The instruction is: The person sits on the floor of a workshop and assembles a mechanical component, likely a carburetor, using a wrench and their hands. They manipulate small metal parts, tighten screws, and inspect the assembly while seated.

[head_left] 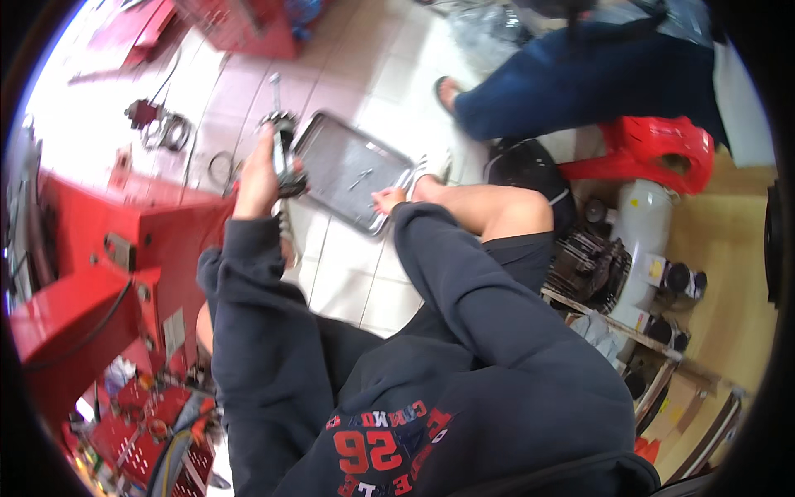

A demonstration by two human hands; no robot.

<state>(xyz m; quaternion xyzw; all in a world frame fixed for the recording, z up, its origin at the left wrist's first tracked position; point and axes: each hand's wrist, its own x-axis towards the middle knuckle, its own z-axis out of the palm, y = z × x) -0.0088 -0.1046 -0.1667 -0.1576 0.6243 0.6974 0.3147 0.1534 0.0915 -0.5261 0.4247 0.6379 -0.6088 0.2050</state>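
You are sitting low over a tiled floor [356, 273], and both your arms in dark blue sleeves are reaching up toward the middle of the frame. Your left hand [258, 178] is closing around a metal mechanical part [286, 157], dark and silver, with a thin shaft that is sticking up toward the upper part of the frame. The fingers are wrapping the part from its left side, so the grip is firm on it. The part is sitting just left of centre, right beside the left edge of a metal tray [331, 153].

Your right hand [387, 199] is resting at the lower edge of this tray, and it is touching the rim or is very close to it; I cannot tell if the fingers are open or bent, because the sleeve is hiding most of the hand. Inside the tray a small metal piece [361, 179] is lying.

At the left of the frame a red machine stand [91, 257] is standing. At the upper right another person in dark blue trousers [580, 83] is sitting on a red plastic stool [662, 149].
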